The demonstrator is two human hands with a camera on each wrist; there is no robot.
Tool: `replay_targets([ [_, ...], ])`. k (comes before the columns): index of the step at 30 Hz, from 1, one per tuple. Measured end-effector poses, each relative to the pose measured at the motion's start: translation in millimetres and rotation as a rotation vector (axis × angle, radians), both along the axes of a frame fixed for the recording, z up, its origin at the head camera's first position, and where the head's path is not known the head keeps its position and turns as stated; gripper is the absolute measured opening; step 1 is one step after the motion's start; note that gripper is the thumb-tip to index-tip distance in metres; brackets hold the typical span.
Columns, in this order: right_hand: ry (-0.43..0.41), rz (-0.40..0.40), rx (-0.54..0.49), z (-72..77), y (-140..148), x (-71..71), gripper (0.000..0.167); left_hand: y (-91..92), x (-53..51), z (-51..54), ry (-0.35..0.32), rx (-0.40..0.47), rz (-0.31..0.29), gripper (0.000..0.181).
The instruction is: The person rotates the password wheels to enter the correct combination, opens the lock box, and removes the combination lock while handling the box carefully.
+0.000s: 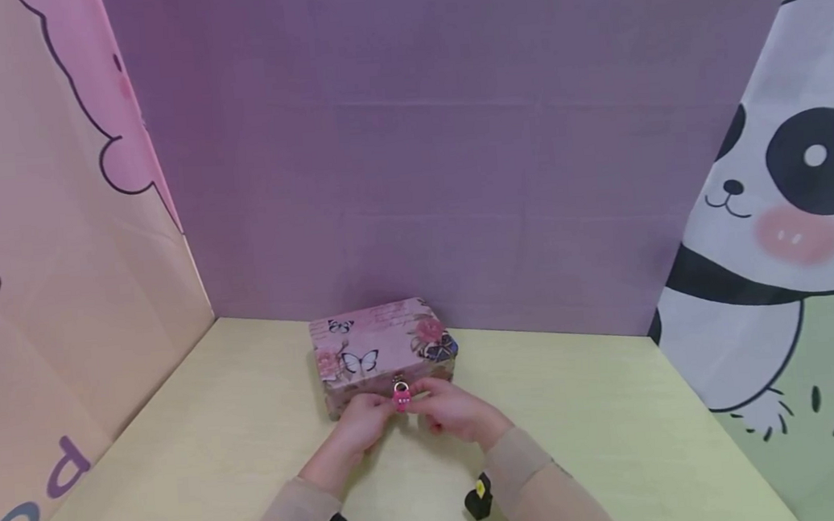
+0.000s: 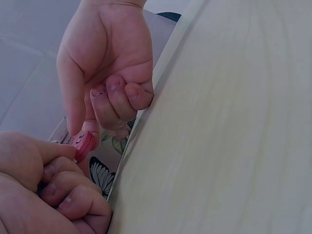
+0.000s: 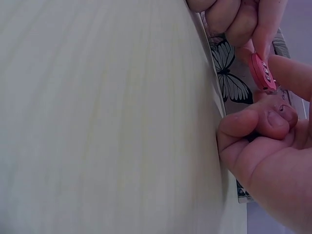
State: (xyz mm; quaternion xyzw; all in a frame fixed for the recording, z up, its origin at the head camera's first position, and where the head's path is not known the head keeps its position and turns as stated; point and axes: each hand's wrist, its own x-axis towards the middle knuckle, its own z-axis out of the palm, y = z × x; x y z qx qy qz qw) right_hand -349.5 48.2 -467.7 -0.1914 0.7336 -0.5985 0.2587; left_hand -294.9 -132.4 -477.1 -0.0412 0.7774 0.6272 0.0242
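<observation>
A small pink combination padlock (image 1: 402,399) sits at the front of a pink box (image 1: 386,339) with butterflies and roses on it. The lid of the box is down. My left hand (image 1: 365,422) pinches the padlock from the left, thumb and forefinger at its body, the other fingers curled. From the right, my right hand (image 1: 460,409) holds the padlock between thumb and forefinger. Number dials show on the padlock (image 3: 263,73) in the right wrist view. The shackle points up beside the metal clasp (image 1: 398,379); whether it passes through the clasp I cannot tell.
The box stands on a pale wooden table (image 1: 581,426), near a purple cloth backdrop (image 1: 416,147). Printed panels rise at both sides, the right one with a panda (image 1: 784,210). Black wrist devices (image 1: 480,498) are strapped at both sleeves.
</observation>
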Motion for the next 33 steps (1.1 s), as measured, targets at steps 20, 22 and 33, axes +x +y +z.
replay_targets([
  [20, 0.004, 0.003, 0.064, -0.8, -1.6, 0.0, 0.018, 1.4, -1.5, -3.2, 0.045, -0.024, 0.004, 0.022],
  [22, 0.008, 0.006, 0.071, 0.3, -1.6, 0.7, 0.018, 0.9, -2.1, -3.1, 0.041, -0.027, 0.003, 0.023],
  [33, 0.011, 0.004, 0.092, -0.2, -2.1, 0.0, 0.015, 1.3, -1.9, -4.3, 0.079, -0.009, -0.021, 0.023],
])
